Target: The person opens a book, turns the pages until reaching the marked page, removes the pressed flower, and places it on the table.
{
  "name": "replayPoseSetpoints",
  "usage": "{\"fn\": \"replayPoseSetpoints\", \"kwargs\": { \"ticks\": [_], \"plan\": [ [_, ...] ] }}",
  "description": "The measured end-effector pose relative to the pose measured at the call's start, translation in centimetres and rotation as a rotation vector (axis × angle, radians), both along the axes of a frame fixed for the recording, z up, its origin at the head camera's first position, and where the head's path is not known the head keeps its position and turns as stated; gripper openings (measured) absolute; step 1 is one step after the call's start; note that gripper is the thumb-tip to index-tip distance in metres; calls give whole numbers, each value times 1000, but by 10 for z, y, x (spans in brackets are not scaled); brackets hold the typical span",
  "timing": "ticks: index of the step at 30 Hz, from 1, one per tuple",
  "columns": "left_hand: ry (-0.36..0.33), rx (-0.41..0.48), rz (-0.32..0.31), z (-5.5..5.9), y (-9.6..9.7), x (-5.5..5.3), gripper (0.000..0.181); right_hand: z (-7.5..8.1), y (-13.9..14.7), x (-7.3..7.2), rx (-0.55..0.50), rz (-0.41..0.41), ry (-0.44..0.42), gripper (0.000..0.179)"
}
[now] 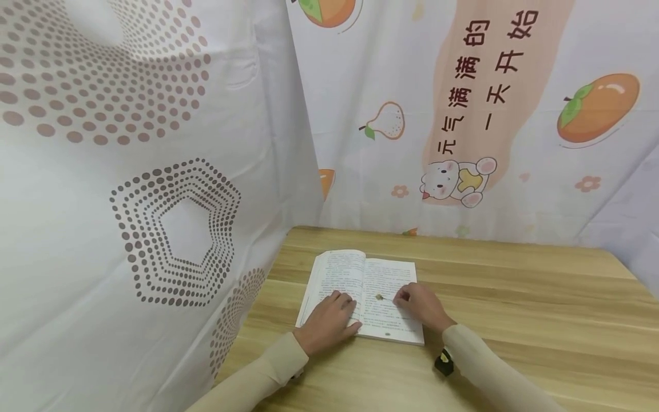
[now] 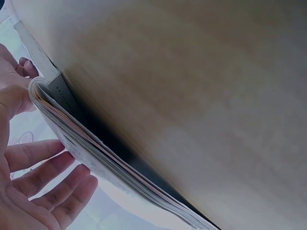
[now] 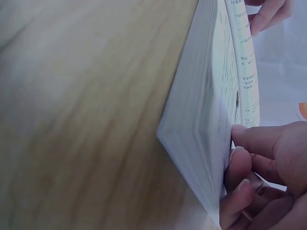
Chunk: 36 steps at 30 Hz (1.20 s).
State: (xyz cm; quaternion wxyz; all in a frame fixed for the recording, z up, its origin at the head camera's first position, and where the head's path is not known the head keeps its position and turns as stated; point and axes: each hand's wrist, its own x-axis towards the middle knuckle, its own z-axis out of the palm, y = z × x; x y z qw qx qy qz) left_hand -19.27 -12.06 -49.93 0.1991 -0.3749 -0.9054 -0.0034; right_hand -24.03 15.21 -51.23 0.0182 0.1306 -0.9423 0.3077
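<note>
An open book with printed text lies on the wooden table. My left hand rests on the lower part of its left page, and the left wrist view shows those fingers spread and lightly bent against the pages. Over the right page, my right hand has its fingers curled, pinching the thin stem of a small brownish-gold ornament. The ornament's head points toward the book's spine; its exact kind is too small to tell. From the right wrist, the fingertips appear close to the page's outer edge.
The wooden table extends to the right of the book. A white dotted curtain hangs close on the left, and a fruit-printed curtain stands behind the table. A small black object shows beside the right sleeve.
</note>
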Motion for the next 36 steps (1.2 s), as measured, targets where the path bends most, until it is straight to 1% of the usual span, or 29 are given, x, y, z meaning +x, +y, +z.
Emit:
{"fn": "replayPoseSetpoints", "kwargs": {
  "ticks": [5, 8, 12, 19, 22, 30, 36],
  "plan": [
    [-16, -5, 9, -2, 1, 0, 46, -2, 0, 0, 3, 16, 20, 10],
    [-20, -9, 15, -1, 1, 0, 46, -3, 2, -1, -19, 15, 33, 10],
    [-23, -14, 22, 0, 2, 0, 47, -3, 4, -2, -45, 11, 23, 10],
    [3, -11, 7, 0, 2, 0, 45, 0, 4, -2, 15, 26, -8, 9],
    [3, -12, 10, 0, 2, 0, 46, 2, 3, -3, 39, 33, -13, 8],
    [13, -9, -1, 0, 2, 0, 44, 3, 2, -1, 30, 35, -14, 9],
    [3, -24, 12, -2, 2, -1, 45, 1, 4, 1, 15, 43, 12, 11]
  ]
}}
